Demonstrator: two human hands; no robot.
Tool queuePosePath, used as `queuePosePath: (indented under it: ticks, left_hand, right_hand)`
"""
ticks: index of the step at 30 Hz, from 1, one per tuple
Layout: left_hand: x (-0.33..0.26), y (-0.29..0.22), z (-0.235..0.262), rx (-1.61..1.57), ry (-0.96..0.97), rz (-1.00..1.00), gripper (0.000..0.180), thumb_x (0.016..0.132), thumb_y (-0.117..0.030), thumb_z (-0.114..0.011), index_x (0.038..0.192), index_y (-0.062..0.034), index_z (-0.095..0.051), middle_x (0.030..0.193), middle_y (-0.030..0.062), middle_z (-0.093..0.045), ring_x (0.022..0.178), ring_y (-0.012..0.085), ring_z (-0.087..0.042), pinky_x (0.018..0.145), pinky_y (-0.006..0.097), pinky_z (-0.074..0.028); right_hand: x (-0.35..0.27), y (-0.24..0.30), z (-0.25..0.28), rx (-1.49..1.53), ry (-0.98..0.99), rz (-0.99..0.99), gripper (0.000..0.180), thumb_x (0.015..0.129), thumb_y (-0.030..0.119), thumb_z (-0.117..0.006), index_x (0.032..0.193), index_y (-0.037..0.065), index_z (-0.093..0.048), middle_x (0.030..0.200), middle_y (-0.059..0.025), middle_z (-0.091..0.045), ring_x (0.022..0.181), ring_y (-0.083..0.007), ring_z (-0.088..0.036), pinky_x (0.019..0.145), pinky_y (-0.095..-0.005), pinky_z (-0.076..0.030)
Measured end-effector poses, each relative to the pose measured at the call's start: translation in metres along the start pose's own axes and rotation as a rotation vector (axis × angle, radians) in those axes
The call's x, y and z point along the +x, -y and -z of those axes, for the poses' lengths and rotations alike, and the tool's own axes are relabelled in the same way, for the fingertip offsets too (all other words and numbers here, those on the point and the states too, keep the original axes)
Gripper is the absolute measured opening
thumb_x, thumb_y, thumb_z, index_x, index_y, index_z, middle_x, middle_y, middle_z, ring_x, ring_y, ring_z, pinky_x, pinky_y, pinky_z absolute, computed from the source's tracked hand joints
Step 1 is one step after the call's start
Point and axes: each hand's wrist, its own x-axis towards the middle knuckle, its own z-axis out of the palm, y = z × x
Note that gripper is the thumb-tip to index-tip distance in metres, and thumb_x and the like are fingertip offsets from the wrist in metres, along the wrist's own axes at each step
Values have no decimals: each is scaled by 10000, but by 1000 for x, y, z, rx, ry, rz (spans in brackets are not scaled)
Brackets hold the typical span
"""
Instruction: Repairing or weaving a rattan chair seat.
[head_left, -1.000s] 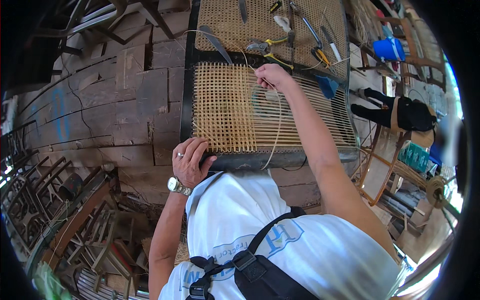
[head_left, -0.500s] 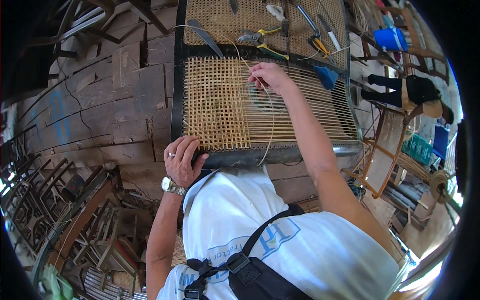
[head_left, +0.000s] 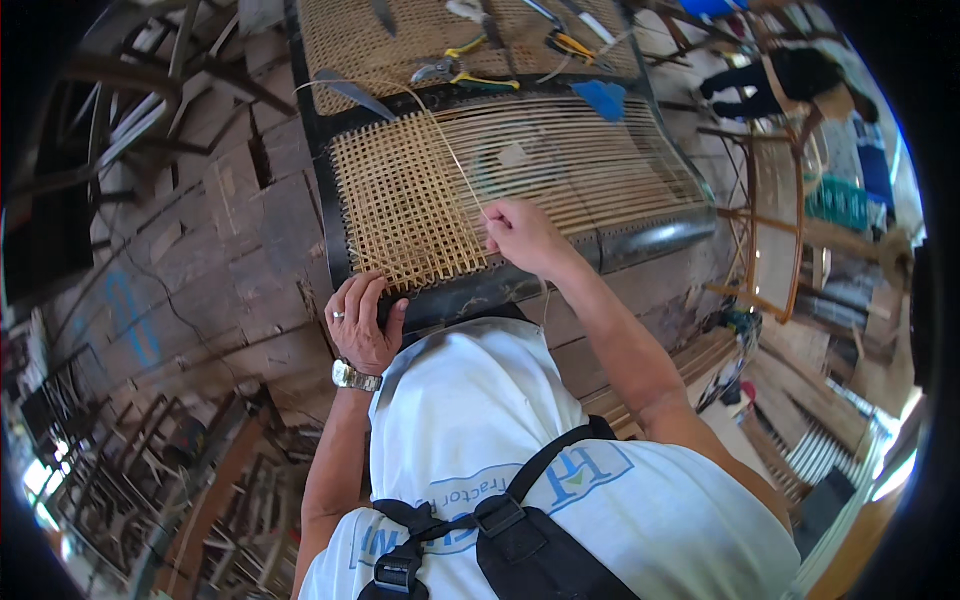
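A black frame (head_left: 655, 236) lies before me, strung with rows of parallel cane strands (head_left: 610, 165). Its left part carries an open square cane weave (head_left: 400, 195). My left hand (head_left: 362, 322), with a ring and a wristwatch, is closed over the frame's near left corner, fingers at the weave's edge and thumb apart on the near side. Above the near edge, right of the weave, my right hand (head_left: 522, 238) is closed in a pinch on a long loose cane strand (head_left: 456, 158). That strand runs up across the weave toward the far left; a tail hangs below the hand.
On the far cane panel (head_left: 340, 45) lie shears with yellow handles (head_left: 468, 76), yellow-and-black pliers (head_left: 575, 48) and a flat grey blade (head_left: 352, 95). A blue scrap (head_left: 602, 100) rests on the strands. To the right are a wooden chair frame (head_left: 797, 225) and another person (head_left: 795, 85).
My right hand has moved nearer to me, from the middle of the strands to the near edge, drawing the cane strand along. My left hand stays at the corner. The view has shifted and turned.
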Motion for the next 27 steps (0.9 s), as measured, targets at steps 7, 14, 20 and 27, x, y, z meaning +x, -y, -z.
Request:
queuePosePath:
  ticks: [7, 14, 20, 27]
  left_hand:
    - [-11, 13, 4, -80, -1, -121, 412, 902, -305, -711, 1241, -97, -604, 1302, 56, -603, 1254, 278, -528, 1022, 453, -372]
    - [-17, 20, 0, -103, -32, -185, 410, 911, -337, -696, 1236, -101, -608, 1300, 54, -609, 1268, 289, -524, 1044, 454, -363]
    - [-13, 1, 12, -47, -57, -186, 420, 922, -355, -695, 1234, -92, -597, 1271, 87, -629, 1224, 318, -545, 1046, 486, -381]
    - [-37, -142, 74, -707, 326, -390, 415, 777, -130, -831, 1147, -68, -654, 1175, 144, -662, 869, 272, -682, 715, 347, -547]
  right_hand:
    - [-115, -39, -17, 308, -157, -80, 173, 1026, 112, -499, 1084, 36, -642, 867, -19, -643, 721, -93, -568, 658, -260, -476]
    - [-195, -56, -60, 826, -158, -69, 136, 1042, 157, -540, 1114, 87, -631, 973, 13, -617, 817, -59, -543, 749, -215, -456]
    - [-270, -74, -80, 1045, -182, 8, 135, 1038, 151, -549, 1104, 59, -624, 909, 17, -603, 783, -69, -548, 710, -206, -451]
    - [-349, -57, -87, 484, -397, -11, 120, 992, 53, -574, 1064, 18, -664, 830, -6, -621, 745, -75, -548, 681, -223, -461]
